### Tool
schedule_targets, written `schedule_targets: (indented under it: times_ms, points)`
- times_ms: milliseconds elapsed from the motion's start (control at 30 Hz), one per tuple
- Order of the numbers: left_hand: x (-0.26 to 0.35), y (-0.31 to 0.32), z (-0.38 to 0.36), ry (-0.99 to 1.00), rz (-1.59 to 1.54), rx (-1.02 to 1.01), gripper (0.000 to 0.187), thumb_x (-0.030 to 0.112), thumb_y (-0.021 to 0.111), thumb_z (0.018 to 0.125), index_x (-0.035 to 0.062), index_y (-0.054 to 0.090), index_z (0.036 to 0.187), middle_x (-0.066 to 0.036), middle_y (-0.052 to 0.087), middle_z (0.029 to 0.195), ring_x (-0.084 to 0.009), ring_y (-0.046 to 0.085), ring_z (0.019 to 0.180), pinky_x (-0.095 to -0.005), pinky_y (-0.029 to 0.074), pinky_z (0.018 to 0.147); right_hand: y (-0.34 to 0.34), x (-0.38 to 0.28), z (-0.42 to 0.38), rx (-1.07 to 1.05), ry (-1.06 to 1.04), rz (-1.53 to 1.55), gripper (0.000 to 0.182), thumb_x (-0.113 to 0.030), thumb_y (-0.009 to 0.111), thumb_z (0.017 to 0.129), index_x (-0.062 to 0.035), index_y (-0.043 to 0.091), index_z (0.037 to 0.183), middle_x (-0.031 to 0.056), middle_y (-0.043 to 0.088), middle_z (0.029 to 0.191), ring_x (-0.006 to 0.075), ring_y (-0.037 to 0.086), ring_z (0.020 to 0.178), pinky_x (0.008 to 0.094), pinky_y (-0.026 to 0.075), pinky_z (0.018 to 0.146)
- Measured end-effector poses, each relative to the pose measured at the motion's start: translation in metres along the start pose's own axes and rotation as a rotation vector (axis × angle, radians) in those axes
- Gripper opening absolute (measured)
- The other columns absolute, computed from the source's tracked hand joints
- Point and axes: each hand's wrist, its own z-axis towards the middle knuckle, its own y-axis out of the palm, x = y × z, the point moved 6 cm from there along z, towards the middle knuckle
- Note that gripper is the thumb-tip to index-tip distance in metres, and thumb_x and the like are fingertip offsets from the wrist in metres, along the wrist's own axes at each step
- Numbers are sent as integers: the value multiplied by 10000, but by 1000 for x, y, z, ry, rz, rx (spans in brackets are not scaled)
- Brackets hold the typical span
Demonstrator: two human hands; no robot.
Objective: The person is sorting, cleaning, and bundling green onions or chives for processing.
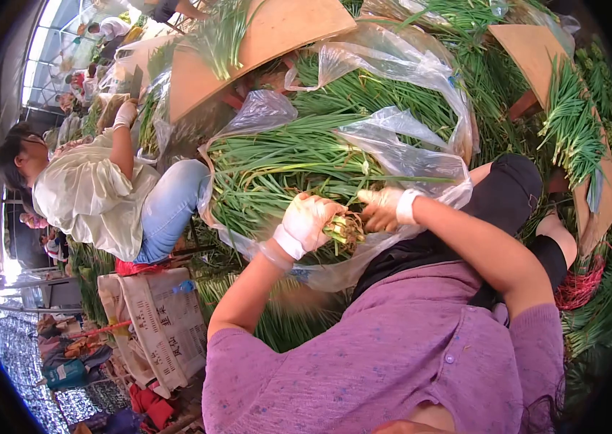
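Note:
My left hand (306, 226), in a whitish glove with a white band at the wrist, is closed around a small bunch of green onions (344, 230). Their pale ends and brown, stringy roots stick out toward my right hand (384, 208). That hand has its fingers curled in beside the roots, with a white band round its wrist; what its fingertips hold, I cannot make out. Under both hands lies a big heap of long green onions (284, 163) in an opened clear plastic bag (411, 170) across my lap.
A co-worker (96, 192) in a pale top sits at the left, one gloved hand raised. Onion bunches lie on wooden boards (295, 25) ahead and on another board (526, 54) at the right. A printed white sack (165, 322) stands at lower left; red twine (579, 289) lies by my foot.

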Motion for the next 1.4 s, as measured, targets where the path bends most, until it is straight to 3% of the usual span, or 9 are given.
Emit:
schedule_targets:
  times_ms: [67, 300, 433, 600, 933, 1000, 1067, 1167, 1400]
  points:
    - [-2, 2, -2, 2, -31, -12, 408, 168, 679, 598, 138, 605, 998, -59, 640, 879, -244, 602, 858, -371, 399, 789, 27, 4, 2, 870, -121, -344, 610, -682, 390, 821, -142, 594, 1020, 106, 608, 966, 185, 542, 858, 337, 422, 681]
    - [-10, 0, -41, -62, 116, -104, 835, 137, 714, 555, 87, 357, 1308, -109, 375, 1350, -285, 301, 1307, -494, 239, 1045, 70, -2, 45, 642, -430, 33, 752, -702, 555, 712, -108, 513, 1170, 57, 607, 1062, 212, 596, 899, 427, 483, 750]
    - [-50, 27, -44, -176, 189, -69, 784, 129, 689, 593, 91, 367, 1306, -91, 431, 1305, -265, 348, 1275, -487, 239, 1044, 72, -4, 58, 735, -426, -195, 322, -254, 736, 732, -53, 615, 953, 55, 636, 794, 187, 602, 696, 331, 473, 599]
    - [-26, 10, 9, 15, 296, 133, 495, 165, 644, 600, 108, 537, 1079, -48, 571, 928, -226, 550, 922, -412, 342, 941, 89, -16, -3, 726, -562, -212, 107, -110, 663, 754, -65, 606, 834, 27, 600, 702, 153, 560, 597, 302, 447, 533]
    - [143, -19, 133, 448, -173, 544, 305, 267, 646, 650, 62, 560, 859, -116, 607, 882, -290, 593, 934, -419, 438, 838, 175, 52, -227, 1152, -105, -870, 445, -374, 620, 783, -17, 600, 1048, 81, 638, 909, 133, 575, 812, 290, 466, 731]
    - [139, 48, 157, 154, -274, -102, 336, 286, 664, 674, 42, 559, 879, -152, 612, 836, -326, 617, 825, -423, 482, 742, 159, 61, -243, 1393, 233, -1184, 585, -492, 599, 756, -5, 592, 1081, 170, 630, 972, 267, 600, 914, 347, 458, 812]
    - [145, 52, 159, 181, -255, -81, 349, 296, 667, 682, 34, 558, 886, -166, 612, 823, -339, 618, 790, -426, 489, 711, 146, 69, -241, 1604, 130, -1492, 712, -537, 616, 708, 6, 536, 1163, 206, 600, 1051, 332, 583, 973, 364, 442, 864]
    - [148, 60, 168, 199, -225, -55, 374, 297, 678, 674, 26, 563, 904, -175, 616, 828, -342, 621, 776, -414, 495, 703, 168, 78, -218, 1784, 95, -1767, 965, -539, 704, 606, 11, 348, 1314, 202, 491, 1238, 321, 527, 1073, 384, 436, 870]
    - [147, 70, 181, 154, -157, -90, 449, 309, 668, 694, 26, 553, 1023, -181, 631, 883, -341, 613, 835, -402, 490, 743, 120, 83, -225, 2076, 60, -1740, 788, -224, 683, 660, -139, 321, 1356, 166, 534, 1112, 275, 616, 837, 415, 477, 634]
